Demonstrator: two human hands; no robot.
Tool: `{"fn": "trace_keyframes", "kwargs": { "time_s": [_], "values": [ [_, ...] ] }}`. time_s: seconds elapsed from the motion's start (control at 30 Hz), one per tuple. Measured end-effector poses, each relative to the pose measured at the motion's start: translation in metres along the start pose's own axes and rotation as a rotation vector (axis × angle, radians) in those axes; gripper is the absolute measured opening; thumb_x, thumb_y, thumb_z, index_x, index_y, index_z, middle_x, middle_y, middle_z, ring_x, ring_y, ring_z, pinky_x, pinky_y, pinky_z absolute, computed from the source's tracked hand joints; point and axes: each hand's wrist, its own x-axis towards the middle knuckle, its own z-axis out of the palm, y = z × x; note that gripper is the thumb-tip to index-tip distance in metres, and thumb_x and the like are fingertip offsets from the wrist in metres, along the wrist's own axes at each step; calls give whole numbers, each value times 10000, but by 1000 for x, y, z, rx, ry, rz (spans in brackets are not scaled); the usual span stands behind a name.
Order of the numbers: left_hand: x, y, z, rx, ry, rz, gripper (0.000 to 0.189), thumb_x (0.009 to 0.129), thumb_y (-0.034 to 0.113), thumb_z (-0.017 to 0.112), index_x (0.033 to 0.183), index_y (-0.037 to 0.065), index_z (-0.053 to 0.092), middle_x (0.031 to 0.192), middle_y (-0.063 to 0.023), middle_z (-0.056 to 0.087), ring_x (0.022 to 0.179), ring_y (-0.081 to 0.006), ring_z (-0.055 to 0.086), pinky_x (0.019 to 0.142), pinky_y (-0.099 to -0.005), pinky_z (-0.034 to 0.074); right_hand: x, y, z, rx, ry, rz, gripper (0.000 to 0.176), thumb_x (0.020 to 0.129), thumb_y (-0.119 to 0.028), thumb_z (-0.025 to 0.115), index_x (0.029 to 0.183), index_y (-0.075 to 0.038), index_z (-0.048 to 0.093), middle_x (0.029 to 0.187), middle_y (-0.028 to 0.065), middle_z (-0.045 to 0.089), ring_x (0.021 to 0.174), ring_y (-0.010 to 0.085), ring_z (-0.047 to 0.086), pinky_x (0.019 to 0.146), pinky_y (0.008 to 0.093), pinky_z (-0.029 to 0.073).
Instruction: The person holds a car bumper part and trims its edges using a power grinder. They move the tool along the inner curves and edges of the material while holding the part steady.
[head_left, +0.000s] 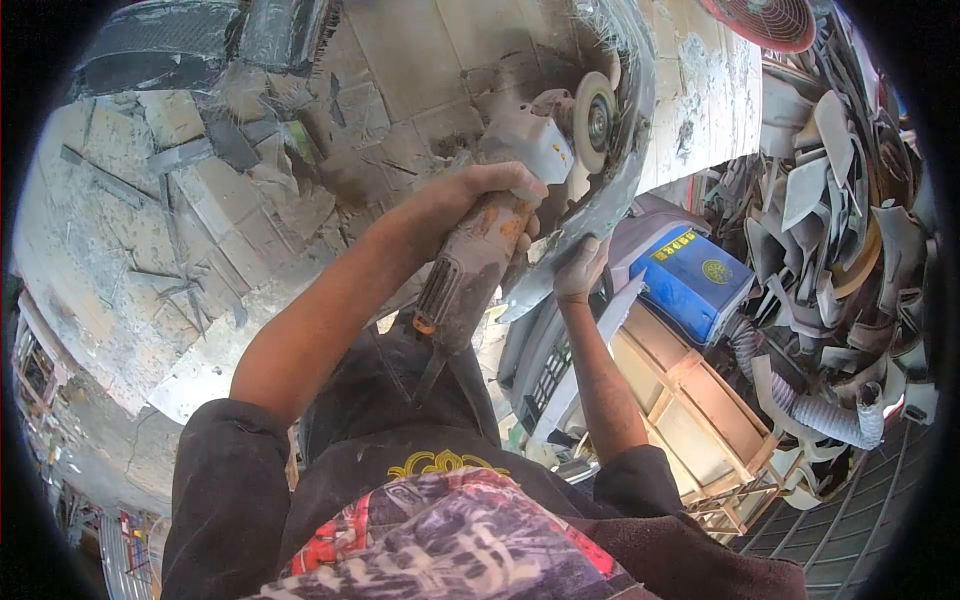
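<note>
Wrapped around the body of a dusty angle grinder [468,265], my left hand [505,190] holds the tool with its head pointing up and away from me. The pale round disc [597,122] on the head sits right at the inner side of a long curved grey strip [640,130], overlapping it in this view. My right hand [582,270] grips the near end of that strip. The strip arches up along the edge of a dusty work surface [400,60]. Dust coats both hands.
Broken scraps [190,150] litter the surface at left, and dark moulded pieces [150,45] lie at its far edge. On the right are a blue tin [695,280], a wooden frame [690,400], a ribbed hose [830,415], a red fan [770,20] and piled curved offcuts [820,190].
</note>
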Motion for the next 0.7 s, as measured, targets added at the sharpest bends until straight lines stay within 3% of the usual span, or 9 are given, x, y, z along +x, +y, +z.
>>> {"fn": "trace_keyframes", "kwargs": {
  "time_s": [0.7],
  "values": [
    [2, 15, 5, 49, 18, 7, 336, 872, 305, 682, 1050, 39, 579, 822, -139, 644, 634, -222, 671, 604, -359, 572, 2, -8, 2, 33, -5, 46, 950, 934, -724, 413, 1387, 111, 441, 1080, 251, 678, 993, 327, 659, 882, 422, 493]
  ]
}}
